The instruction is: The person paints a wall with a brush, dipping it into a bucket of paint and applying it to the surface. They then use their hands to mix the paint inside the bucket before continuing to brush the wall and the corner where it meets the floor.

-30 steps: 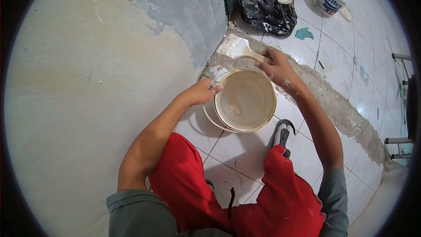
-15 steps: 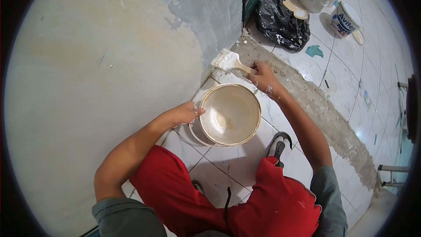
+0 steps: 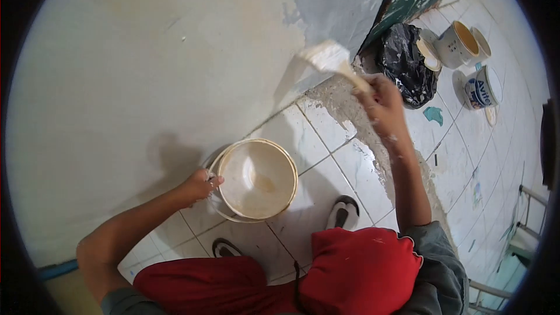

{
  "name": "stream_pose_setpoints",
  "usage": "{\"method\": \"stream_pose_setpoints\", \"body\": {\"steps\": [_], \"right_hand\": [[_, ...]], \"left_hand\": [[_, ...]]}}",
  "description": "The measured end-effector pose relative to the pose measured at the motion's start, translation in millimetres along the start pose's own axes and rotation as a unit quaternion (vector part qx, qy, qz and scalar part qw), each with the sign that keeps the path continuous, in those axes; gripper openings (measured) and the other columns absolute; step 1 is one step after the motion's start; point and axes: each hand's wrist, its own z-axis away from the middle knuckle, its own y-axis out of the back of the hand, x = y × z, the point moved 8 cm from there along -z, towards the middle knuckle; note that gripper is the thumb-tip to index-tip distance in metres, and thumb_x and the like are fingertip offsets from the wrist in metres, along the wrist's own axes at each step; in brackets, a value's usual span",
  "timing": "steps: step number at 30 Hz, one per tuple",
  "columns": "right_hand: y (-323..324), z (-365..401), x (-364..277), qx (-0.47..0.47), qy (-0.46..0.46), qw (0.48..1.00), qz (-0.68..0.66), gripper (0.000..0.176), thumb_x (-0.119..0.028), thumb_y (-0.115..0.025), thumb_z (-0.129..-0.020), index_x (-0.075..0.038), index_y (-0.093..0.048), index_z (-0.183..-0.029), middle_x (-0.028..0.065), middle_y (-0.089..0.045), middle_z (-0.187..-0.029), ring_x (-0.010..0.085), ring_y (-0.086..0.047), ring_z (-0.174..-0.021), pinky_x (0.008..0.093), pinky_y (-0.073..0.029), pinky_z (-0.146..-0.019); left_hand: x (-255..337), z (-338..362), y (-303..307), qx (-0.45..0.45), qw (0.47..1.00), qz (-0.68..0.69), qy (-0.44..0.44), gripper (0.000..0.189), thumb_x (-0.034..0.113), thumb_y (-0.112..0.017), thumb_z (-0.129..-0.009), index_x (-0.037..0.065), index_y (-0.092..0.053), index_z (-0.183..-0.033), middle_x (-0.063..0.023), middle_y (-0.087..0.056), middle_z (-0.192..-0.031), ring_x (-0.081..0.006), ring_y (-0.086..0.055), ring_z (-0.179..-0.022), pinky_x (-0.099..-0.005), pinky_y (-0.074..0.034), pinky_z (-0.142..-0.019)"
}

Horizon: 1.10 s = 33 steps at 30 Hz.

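A wide paintbrush point(image 3: 328, 57) with whitish bristles is gripped by its handle in my right hand point(image 3: 383, 108), its bristle end close by the wall. My left hand point(image 3: 201, 188) is closed on the rim of a pale round bucket point(image 3: 259, 181), thumb over the edge. The bucket's inside shows a thin whitish coating and a tan patch at the bottom. Its handle hangs down around the left side. White specks dot both hands.
The wall point(image 3: 175, 70) has a grey patch near a green door frame point(image 3: 411, 0). A crumpled black plastic bag point(image 3: 405, 67), a tan-lined bucket point(image 3: 455, 46) and an Avitex tub point(image 3: 481, 90) stand on the tiled floor. A rough concrete strip point(image 3: 341, 96) crosses the tiles.
My view has swung so the bucket sits lower and further left. The brush has risen away from the bucket towards the wall, slightly blurred. My left hand stays on the rim.
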Motion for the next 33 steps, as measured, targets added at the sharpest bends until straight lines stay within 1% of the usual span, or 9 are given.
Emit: {"method": "stream_pose_setpoints", "body": {"steps": [4, 7, 9, 12, 14, 18, 24, 30, 33], "right_hand": [[8, 8, -2, -0.021, 0.018, 0.992, -0.122, 0.014, -0.005, -0.053, -0.079, 0.001, -0.052, -0.092, 0.0, -0.049, -0.073, 0.0066, -0.043, -0.063, 0.0218, -0.036, -0.054], [-24, 17, 78, -0.132, -0.092, 0.977, -0.139, 0.022, -0.016, -0.054, -0.076, -0.004, -0.052, -0.094, -0.0058, -0.046, -0.064, 0.0024, -0.034, -0.048, 0.018, -0.026, -0.042], [-49, 25, 127, -0.105, -0.159, 0.974, -0.122, 0.026, -0.02, -0.054, -0.072, -0.002, -0.053, -0.09, -0.0049, -0.043, -0.062, 0.0037, -0.034, -0.048, 0.0192, -0.026, -0.042], [-72, 15, 158, -0.068, -0.138, 0.988, -0.011, 0.022, -0.021, -0.051, -0.072, 0.001, -0.056, -0.074, -0.0011, -0.046, -0.059, 0.0069, -0.037, -0.048, 0.0242, -0.028, -0.042], [-82, -1, 142, -0.06, -0.09, 0.99, 0.09, 0.022, -0.019, -0.049, -0.074, 0.002, -0.056, -0.071, 0.0, -0.047, -0.058, 0.0069, -0.038, -0.048, 0.024, -0.029, -0.042], [-38, 1, 49, -0.015, -0.024, 0.999, 0.02, 0.022, -0.015, -0.048, -0.076, 0.006, -0.054, -0.073, 0.0057, -0.047, -0.052, 0.0131, -0.041, -0.044, 0.0311, -0.033, -0.043], [-16, 25, 4, -0.05, -0.004, 0.992, -0.115, 0.02, -0.017, -0.047, -0.082, 0.002, -0.054, -0.084, -0.0016, -0.044, -0.054, 0.0038, -0.035, -0.044, 0.0206, -0.028, -0.04], [-106, 18, 143, -0.13, -0.188, 0.941, -0.248, 0.031, -0.032, -0.046, -0.085, -0.005, -0.049, -0.071, -0.0015, -0.041, -0.051, 0.0048, -0.029, -0.035, 0.0223, -0.021, -0.031], [-124, 22, 192, -0.084, -0.279, 0.93, -0.223, 0.034, -0.033, -0.046, -0.085, -0.006, -0.047, -0.065, -0.0014, -0.04, -0.048, 0.0061, -0.03, -0.035, 0.023, -0.021, -0.031]], "left_hand": [[10, 14, 1, -0.024, 0.999, 0.038, 0.028, 0.032, 0.032, -0.054, -0.081, 0.0, -0.053, -0.082, -0.002, -0.048, -0.062, -0.0092, -0.042, -0.054, -0.0255, -0.037, -0.049], [3, -2, 3, -0.038, 0.996, 0.074, -0.026, 0.038, 0.037, -0.052, -0.082, -0.001, -0.051, -0.086, -0.0036, -0.05, -0.067, -0.01, -0.046, -0.057, -0.0251, -0.04, -0.052], [14, 8, 6, -0.035, 0.993, 0.114, 0.007, 0.047, 0.04, -0.049, -0.084, -0.003, -0.045, -0.104, -0.0071, -0.054, -0.082, -0.0105, -0.05, -0.064, -0.0266, -0.044, -0.059], [10, 4, 7, -0.043, 0.994, 0.104, 0.003, 0.048, 0.041, -0.043, -0.086, -0.001, -0.043, -0.108, -0.008, -0.055, -0.087, -0.0119, -0.053, -0.071, -0.028, -0.045, -0.065], [12, -1, 6, -0.044, 0.994, 0.096, -0.02, 0.052, 0.046, -0.041, -0.084, -0.002, -0.046, -0.103, -0.0081, -0.055, -0.085, -0.0122, -0.053, -0.069, -0.027, -0.044, -0.063], [32, -29, 14, -0.011, 0.994, 0.034, -0.107, 0.057, 0.051, -0.034, -0.085, -0.003, -0.05, -0.09, -0.0111, -0.055, -0.077, -0.017, -0.054, -0.068, -0.0293, -0.043, -0.062], [66, -21, 13, 0.113, 0.963, -0.157, -0.186, 0.053, 0.045, -0.032, -0.087, -0.005, -0.047, -0.084, -0.0221, -0.054, -0.076, -0.0347, -0.053, -0.074, -0.0395, -0.04, -0.069], [62, -19, 5, 0.111, 0.971, -0.043, -0.209, 0.052, 0.046, -0.027, -0.088, -0.003, -0.046, -0.087, -0.0228, -0.054, -0.08, -0.0376, -0.052, -0.081, -0.0411, -0.039, -0.073], [57, -13, 6, 0.103, 0.977, -0.027, -0.186, 0.053, 0.046, -0.025, -0.088, -0.003, -0.046, -0.092, -0.0243, -0.054, -0.085, -0.0389, -0.052, -0.085, -0.0414, -0.039, -0.076]]}}
